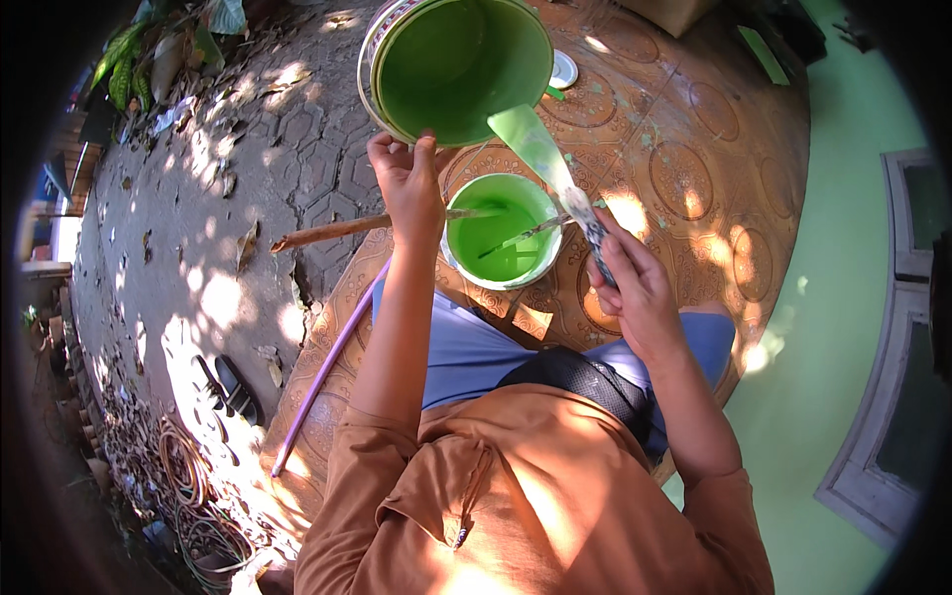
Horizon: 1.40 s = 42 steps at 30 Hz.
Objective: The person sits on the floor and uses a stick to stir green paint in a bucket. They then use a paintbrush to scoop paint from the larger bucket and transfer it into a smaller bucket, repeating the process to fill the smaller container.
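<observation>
My left hand grips the lower rim of a tilted bucket, whose inside is coated in green paint. My right hand is closed on the dark, speckled handle of a wide scraper, its pale green blade raised beside that bucket's rim. Below them a white bucket of bright green paint stands on the tiles. A wooden stick rests across its left rim, and a thinner paint-smeared tool leans in it to the right.
I sit on orange patterned tiles beside a green wall with a window. A white lid lies behind the buckets, a purple pole at my left. Leaf-strewn paving holds black sandals and coiled hoses.
</observation>
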{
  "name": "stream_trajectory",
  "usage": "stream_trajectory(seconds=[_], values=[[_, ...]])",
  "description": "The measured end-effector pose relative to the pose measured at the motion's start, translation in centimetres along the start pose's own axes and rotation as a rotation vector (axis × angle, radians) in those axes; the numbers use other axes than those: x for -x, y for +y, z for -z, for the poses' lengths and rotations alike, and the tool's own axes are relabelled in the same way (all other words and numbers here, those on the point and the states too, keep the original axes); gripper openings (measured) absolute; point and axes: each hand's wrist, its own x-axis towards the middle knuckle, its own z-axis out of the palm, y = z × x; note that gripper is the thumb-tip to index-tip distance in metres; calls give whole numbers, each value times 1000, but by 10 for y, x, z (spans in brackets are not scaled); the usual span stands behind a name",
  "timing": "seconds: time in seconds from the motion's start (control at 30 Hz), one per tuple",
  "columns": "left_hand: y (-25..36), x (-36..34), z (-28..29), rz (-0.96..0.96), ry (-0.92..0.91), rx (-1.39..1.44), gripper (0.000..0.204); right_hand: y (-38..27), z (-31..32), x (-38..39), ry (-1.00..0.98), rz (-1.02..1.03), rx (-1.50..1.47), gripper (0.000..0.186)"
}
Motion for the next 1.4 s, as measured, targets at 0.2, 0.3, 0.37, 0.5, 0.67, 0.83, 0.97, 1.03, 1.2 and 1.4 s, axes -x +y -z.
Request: stream_trajectory(seconds=[0.2, 0.3, 0.37, 0.5, 0.67, 0.83, 0.97, 1.03, 1.2, 1.4], values=[[4, -11, 11, -4, 31, 31, 26, 40, 39, 6, 3, -215, 175, 41], [9, -9, 17, -2, 56, -16, 26, 79, 38, -28, 30, -303, 366, 40], [11, -5, 13, 15, 64, -36, 28, 111, 35, -63, 6, -264, 570, 40], [22, 8, 3, 73, 87, 6, 27, 176, 21, -134, -43, -67, 884, 38], [31, 20, 7, 130, 117, -32, 27, 216, -2, -176, -32, -71, 1169, 37], [39, 27, 7, 164, 141, -48, 26, 222, -6, -179, -41, -61, 1202, 36], [39, 28, 6, 155, 127, -42, 27, 222, -9, -177, 31, 13, 1192, 35], [38, 28, 2, 158, 126, -15, 27, 221, -4, -181, -68, -16, 1254, 36], [37, 31, 4, 189, 96, -29, 27, 208, -1, -163, -111, 105, 1355, 37], [34, 34, -4, 203, 105, 43, 25, 165, -7, -129, 41, 67, 1262, 32]])
